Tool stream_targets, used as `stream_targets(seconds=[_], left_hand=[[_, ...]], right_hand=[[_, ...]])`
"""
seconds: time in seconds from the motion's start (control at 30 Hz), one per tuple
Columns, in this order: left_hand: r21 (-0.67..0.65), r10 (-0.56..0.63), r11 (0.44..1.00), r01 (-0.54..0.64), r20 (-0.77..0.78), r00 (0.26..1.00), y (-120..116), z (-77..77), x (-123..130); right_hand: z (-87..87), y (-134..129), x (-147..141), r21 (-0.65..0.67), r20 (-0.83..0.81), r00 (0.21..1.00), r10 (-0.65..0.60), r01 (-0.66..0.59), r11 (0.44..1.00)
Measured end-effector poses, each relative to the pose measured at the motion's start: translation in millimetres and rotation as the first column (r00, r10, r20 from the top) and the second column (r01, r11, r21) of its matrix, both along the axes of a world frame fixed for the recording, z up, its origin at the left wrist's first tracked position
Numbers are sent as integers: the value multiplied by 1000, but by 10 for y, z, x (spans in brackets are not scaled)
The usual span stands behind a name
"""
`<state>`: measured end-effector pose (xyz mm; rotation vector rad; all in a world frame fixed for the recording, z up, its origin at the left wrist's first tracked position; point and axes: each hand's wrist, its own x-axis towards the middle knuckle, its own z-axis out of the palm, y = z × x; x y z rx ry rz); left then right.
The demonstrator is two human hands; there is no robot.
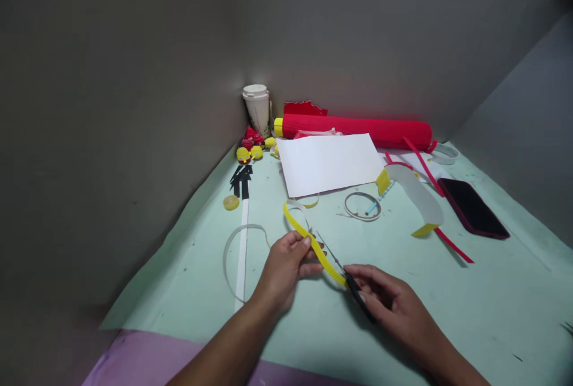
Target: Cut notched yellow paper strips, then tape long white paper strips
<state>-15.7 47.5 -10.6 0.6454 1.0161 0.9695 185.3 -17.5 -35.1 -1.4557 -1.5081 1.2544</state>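
In the left middle of the frame, a bunch of black strips (245, 188) lies near a round yellow disc (231, 202); both are away from your hands, so I see little to worry about there. A bit lower, a thin pale loop (224, 255) sits near your left arm; if you swing that arm out, it could catch the loop and drag it along. Your left hand (286, 263), low in the middle of the frame, pinches the yellow strip (332, 271) between thumb and fingers. The strip slants down to the right, and its top end curls back. Squeeze too hard and the little ridges could get squashed; hold too loosely and the strip could slip or twist. Just to the right, your right hand (394, 302) holds the scissors (355, 293) by the black handles. I can't tell if the blades are a bit apart or pressed together. They point up and left, very near your left fingertips, so a quick snip could nick you. Farther right, a curled pale band (423, 195) and then a phone (473, 207) lie beyond your right hand; a wide sweep of that arm could bump them.
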Motion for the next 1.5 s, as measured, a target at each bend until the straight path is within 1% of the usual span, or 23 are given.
stream_targets(seconds=[0.27,0.4,0.57,0.67,0.8,0.93,1.0,1.1,1.23,1.3,1.43,1.5], left_hand=[[41,44,998,-45,18,999,6,-1,2],[32,51,998,-49,-34,998,0,17,-12],[-3,17,1000,-17,-91,996,12,81,-60],[-15,3,1000,-4,-73,997,22,72,-75],[-8,-1,1000,1,-10,1000,12,-4,-68],[-5,-33,999,34,36,999,-18,-40,-84],[-16,-46,999,46,36,998,-32,-27,-103],[-15,-68,998,68,25,997,-47,8,-121],[19,-60,998,60,10,998,-48,49,-125],[39,-57,998,57,18,998,-46,61,-134],[90,-102,991,98,33,994,-50,62,-166],[107,-122,987,118,30,992,-53,49,-175]], right_hand=[[10,-6,-27,63,80,995,57,-63,996],[10,-7,-59,83,89,995,48,-56,995],[6,-10,-75,103,95,994,52,-62,993],[7,-7,-80,116,112,992,58,-71,991],[6,-12,-75,120,133,989,57,-73,990],[-20,-24,-44,128,107,992,70,-83,988],[-43,-31,-26,113,43,999,32,-37,993],[-66,-40,-14,48,-60,997,-52,55,997],[-49,-26,-30,2,-84,994,-68,68,998],[-31,-2,-41,-19,-111,989,-99,97,995],[-20,38,-45,-77,-169,969,-178,167,983],[-34,33,-40,-68,-150,976,-159,150,986]])
